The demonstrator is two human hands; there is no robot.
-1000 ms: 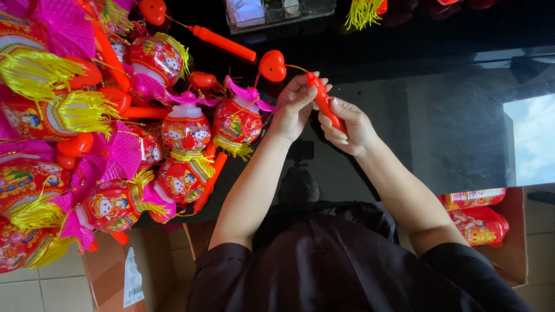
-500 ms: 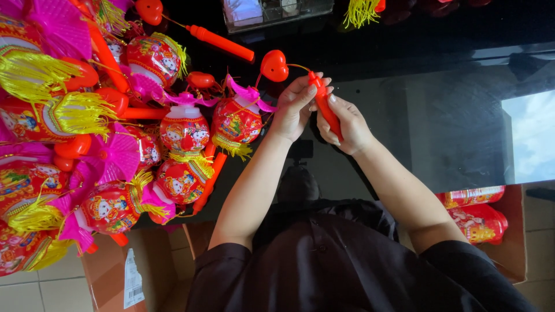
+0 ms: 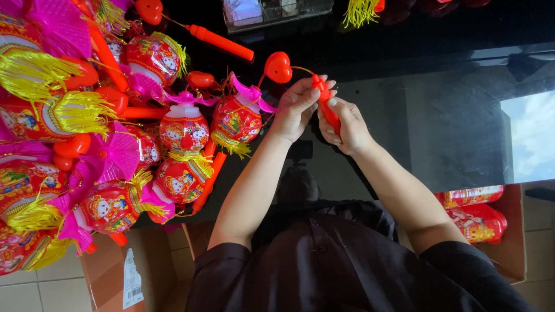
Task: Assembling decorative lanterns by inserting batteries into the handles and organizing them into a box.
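Gripping red handle stick (image 3: 328, 108) over black table (image 3: 416, 115) — right hand (image 3: 347, 128) wrapped tight, left hand (image 3: 296, 108) pinching its top. Risking a bent wire or dropped heart bulb (image 3: 278, 67) — likely from fingers twisting too hard.

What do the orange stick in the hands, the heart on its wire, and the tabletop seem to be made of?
Orange stick: smooth, glossy, probably moulded plastic.
Heart: likely the same shiny plastic, with a bright highlight.
Tabletop: dark and polished, mirroring the window; perhaps glass or lacquered stone, hard to tell.
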